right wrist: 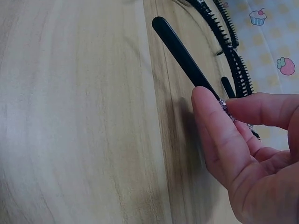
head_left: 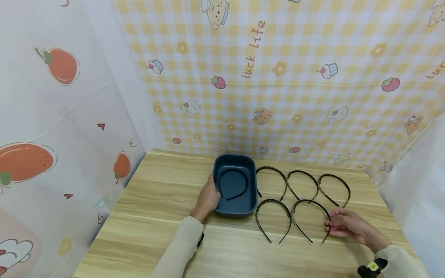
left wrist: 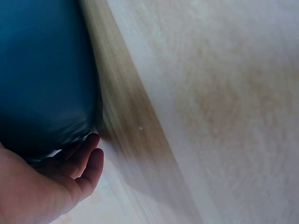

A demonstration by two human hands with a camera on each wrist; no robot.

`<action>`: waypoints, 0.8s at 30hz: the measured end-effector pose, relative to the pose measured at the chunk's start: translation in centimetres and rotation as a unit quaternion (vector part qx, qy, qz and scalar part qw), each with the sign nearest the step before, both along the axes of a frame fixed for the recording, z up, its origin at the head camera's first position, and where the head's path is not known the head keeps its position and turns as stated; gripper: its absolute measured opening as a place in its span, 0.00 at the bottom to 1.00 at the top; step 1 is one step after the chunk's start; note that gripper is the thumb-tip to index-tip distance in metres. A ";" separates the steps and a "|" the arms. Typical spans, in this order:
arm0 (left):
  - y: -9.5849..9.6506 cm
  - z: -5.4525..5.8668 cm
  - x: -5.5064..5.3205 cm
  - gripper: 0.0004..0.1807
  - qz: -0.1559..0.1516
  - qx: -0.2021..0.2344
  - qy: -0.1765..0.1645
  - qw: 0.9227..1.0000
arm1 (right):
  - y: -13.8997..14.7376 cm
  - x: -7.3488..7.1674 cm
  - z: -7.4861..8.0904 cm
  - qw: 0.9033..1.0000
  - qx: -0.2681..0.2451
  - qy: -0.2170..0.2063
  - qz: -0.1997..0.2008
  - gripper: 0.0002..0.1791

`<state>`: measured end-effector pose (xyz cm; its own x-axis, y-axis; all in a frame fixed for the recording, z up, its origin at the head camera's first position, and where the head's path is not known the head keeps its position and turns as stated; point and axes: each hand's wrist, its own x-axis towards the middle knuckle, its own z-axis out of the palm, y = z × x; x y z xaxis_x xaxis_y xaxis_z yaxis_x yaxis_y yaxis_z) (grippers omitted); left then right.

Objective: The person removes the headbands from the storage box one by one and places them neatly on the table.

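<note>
A dark blue rectangular plastic basin [head_left: 234, 212] stands on the table, with one black headband [head_left: 233, 170] lying inside it. My left hand [head_left: 208, 197] grips the basin's left side; in the left wrist view its fingers [left wrist: 91, 163] curl against the outer wall. Right of the basin, my right hand [head_left: 349, 227] pinches one arm of a toothed black headband [head_left: 307, 200] between thumb and fingers. The right wrist view shows that headband's smooth black end [right wrist: 180, 51] sticking out past the fingertips, with a glittery part at the pinch.
Beside the held one lies another toothed headband [head_left: 273, 200]. Behind them runs a row of three: left [head_left: 271, 167], middle [head_left: 300, 171] and right [head_left: 335, 176]. The wood-grain table [head_left: 153, 200] meets a checked cloth [head_left: 243, 127] at the back and white sheets at both sides.
</note>
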<state>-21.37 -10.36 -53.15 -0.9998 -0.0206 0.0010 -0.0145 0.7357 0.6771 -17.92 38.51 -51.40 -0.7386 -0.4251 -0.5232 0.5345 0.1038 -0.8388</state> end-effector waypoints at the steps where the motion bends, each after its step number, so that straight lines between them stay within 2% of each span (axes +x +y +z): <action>1: 0.0 0.0 0.0 0.37 0.000 0.000 -0.001 1.000 | 0.0 0.0 0.0 1.000 -0.001 0.000 0.002 0.09; 7: -0.1 0.1 -0.1 0.38 0.000 0.001 -0.005 1.000 | 0.1 0.0 -0.2 1.000 0.004 -0.002 0.007 0.08; 13: 0.0 0.3 0.0 0.38 0.003 -0.001 -0.010 1.000 | 0.1 0.0 0.1 0.999 0.040 0.004 0.018 0.07; 17: 0.0 0.4 0.0 0.38 0.004 -0.001 -0.013 1.000 | 0.1 0.0 0.5 0.994 0.098 0.024 0.037 0.10; 20: 0.0 0.4 0.1 0.37 0.003 0.000 -0.012 1.000 | 0.0 -0.1 0.8 0.986 0.157 0.037 0.047 0.10; 24: 0.0 0.4 0.1 0.37 0.001 0.000 -0.013 1.000 | -0.2 -0.2 1.1 0.973 0.219 0.061 0.041 0.11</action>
